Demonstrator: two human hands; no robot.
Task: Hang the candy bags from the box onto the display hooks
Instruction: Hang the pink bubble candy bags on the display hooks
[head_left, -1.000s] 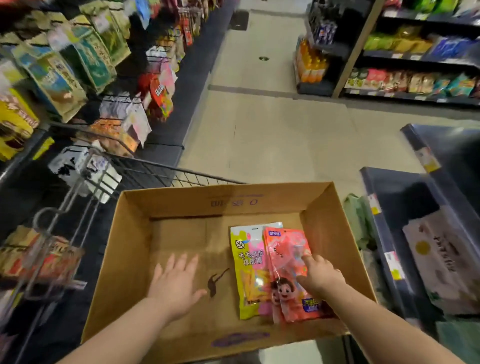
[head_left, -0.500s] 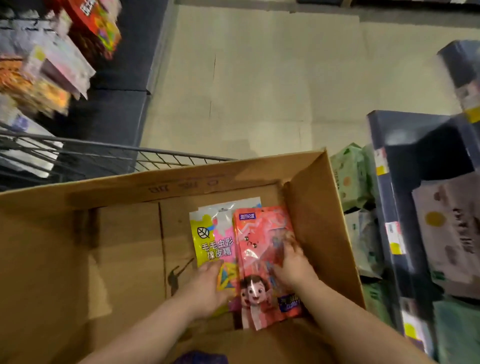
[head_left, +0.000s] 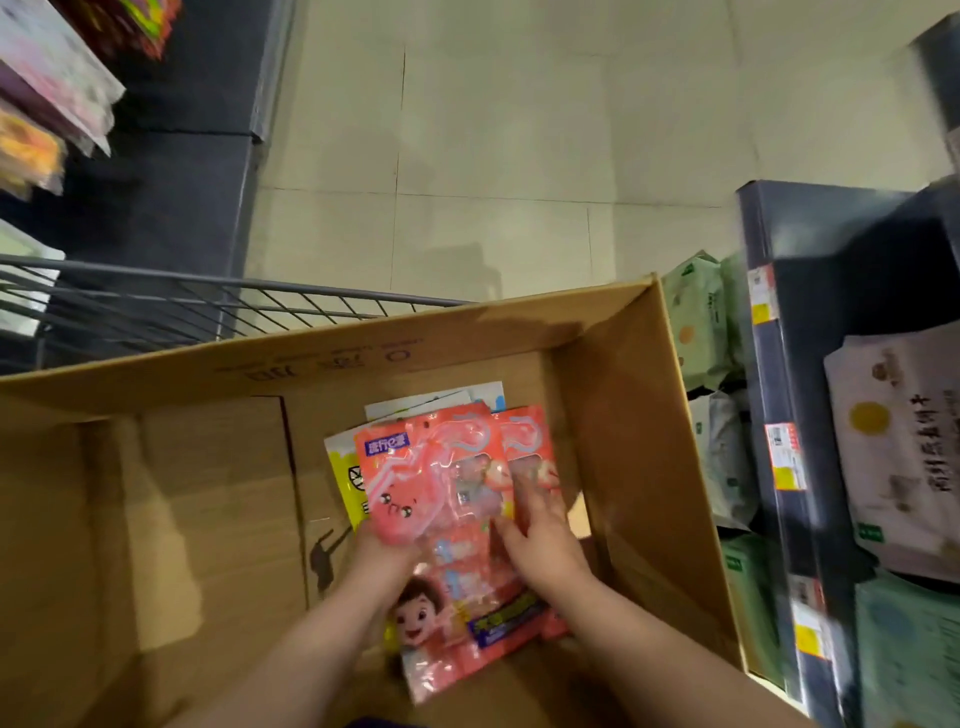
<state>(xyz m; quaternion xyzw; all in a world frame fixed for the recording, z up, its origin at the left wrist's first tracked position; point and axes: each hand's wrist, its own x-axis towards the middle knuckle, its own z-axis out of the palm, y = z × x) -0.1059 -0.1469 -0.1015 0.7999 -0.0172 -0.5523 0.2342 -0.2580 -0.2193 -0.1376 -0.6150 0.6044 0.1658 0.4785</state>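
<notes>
A pink candy bag (head_left: 441, 499) with a cartoon child lies tilted on top of the pile at the right of the open cardboard box (head_left: 156, 519). My left hand (head_left: 382, 558) grips its left edge from underneath. My right hand (head_left: 540, 540) lies with its fingers spread flat on a second pink bag (head_left: 532, 452) just to the right. A yellow bag (head_left: 345, 480) and a white-and-blue bag (head_left: 441, 397) peek out beneath. The display hooks are out of sight.
The box sits on a wire cart (head_left: 156, 306). Hanging snack bags (head_left: 47, 104) fill the upper left. A dark shelf unit (head_left: 779, 389) with green and white packs (head_left: 701, 322) stands close on the right. Tiled floor (head_left: 493, 156) lies beyond.
My left hand has slid under the top pink bag and raised its left side. My right hand has shifted onto the second pink bag. The camera has tipped further down into the box.
</notes>
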